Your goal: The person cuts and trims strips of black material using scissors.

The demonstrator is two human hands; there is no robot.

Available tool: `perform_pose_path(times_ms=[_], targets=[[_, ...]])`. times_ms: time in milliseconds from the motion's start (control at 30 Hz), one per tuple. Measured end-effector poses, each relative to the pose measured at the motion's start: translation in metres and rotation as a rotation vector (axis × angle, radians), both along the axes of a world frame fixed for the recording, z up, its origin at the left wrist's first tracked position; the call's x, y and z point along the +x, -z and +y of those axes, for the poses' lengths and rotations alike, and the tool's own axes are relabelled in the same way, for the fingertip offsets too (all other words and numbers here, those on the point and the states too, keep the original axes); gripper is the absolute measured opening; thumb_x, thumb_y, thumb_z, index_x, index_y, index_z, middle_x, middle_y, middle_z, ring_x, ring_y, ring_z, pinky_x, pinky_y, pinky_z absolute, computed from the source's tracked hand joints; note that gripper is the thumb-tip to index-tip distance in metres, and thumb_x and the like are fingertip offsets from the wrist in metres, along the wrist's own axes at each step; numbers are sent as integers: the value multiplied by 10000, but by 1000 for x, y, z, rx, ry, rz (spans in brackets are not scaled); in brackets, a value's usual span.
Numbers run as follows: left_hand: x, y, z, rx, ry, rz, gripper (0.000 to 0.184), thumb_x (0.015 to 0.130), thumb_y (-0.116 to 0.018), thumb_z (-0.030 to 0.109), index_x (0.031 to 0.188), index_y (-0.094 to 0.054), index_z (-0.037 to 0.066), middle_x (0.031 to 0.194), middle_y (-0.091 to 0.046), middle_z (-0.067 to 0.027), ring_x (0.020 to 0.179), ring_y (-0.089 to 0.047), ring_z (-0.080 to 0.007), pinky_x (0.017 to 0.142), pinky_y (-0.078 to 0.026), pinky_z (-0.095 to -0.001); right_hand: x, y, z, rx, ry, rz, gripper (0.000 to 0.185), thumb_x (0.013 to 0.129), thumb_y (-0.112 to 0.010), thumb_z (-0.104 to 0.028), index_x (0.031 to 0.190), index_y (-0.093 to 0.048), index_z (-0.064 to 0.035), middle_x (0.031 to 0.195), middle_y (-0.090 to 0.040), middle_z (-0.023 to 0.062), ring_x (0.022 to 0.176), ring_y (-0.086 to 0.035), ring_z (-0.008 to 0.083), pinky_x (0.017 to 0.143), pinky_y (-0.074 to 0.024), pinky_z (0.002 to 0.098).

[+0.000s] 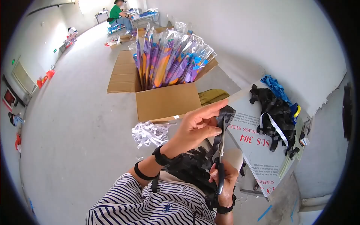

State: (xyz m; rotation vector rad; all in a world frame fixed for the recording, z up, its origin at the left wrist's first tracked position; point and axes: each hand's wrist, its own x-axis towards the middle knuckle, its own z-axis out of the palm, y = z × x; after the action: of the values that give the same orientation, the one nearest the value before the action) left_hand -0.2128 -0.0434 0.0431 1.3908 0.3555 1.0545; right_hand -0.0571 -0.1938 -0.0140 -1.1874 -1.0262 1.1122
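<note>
My left hand point(200, 125) pinches a black strip point(226, 112) between thumb and fingers, the forefinger stretched out along it. Scissors with black handles point(221, 176) are gripped in my right hand point(228, 179), their blades pointing up beside the strip, close to my left thumb. The strip hangs down behind the blades. Many black pieces point(189, 167) lie across my lap below both hands. How far the blades are open is hard to make out.
An open cardboard box point(167, 101) holds purple and orange items in clear bags. White strips point(150, 134) lie on the floor. At the right, a metal-topped table point(243, 129) bears black pieces point(275, 112) and blue strips point(275, 88). A person in green point(117, 13) sits far back.
</note>
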Motion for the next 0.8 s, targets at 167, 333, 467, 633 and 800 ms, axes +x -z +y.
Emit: perform_pose_path(times_ms=[167,333,467,633,800], targets=[[3,0,-6,26,-6,-11,731,860,-605,-156,1535,-409,44,1529,-476,-19,881,-558,-42,825,-508,-220,6,8,1,-34,-68,-42,484,807,-850,-429,879,-637,0,742,-611,22,634,-554,109,591,-416,248],[3,1,-8,27,15,16,765,845,-611,-155,1547,-390,52,1542,-467,-19,866,-570,-47,811,-506,-221,2,1,3,-41,-70,-85,634,780,-806,-611,857,-635,-5,750,-537,14,727,-525,152,670,-391,301],[3,-3,-11,19,26,28,829,838,-623,-145,1580,-332,80,1561,-446,-20,852,-577,-50,785,-498,-215,2,0,3,-23,-41,-75,599,801,-810,-570,850,-639,3,729,-533,13,702,-535,140,639,-394,284],[2,-7,-14,-27,24,29,860,834,-626,-146,1594,-302,92,1576,-430,-27,840,-576,-52,763,-498,-213,0,-6,2,-7,-40,1,524,819,-835,-470,852,-645,17,725,-541,5,620,-547,105,563,-396,237],[3,-8,-13,-3,31,12,911,818,-646,-159,1606,-262,91,1641,-327,-42,801,-566,-53,752,-513,-216,1,-7,1,16,-31,18,403,848,-836,-343,857,-647,12,716,-621,12,559,-559,78,509,-412,214]])
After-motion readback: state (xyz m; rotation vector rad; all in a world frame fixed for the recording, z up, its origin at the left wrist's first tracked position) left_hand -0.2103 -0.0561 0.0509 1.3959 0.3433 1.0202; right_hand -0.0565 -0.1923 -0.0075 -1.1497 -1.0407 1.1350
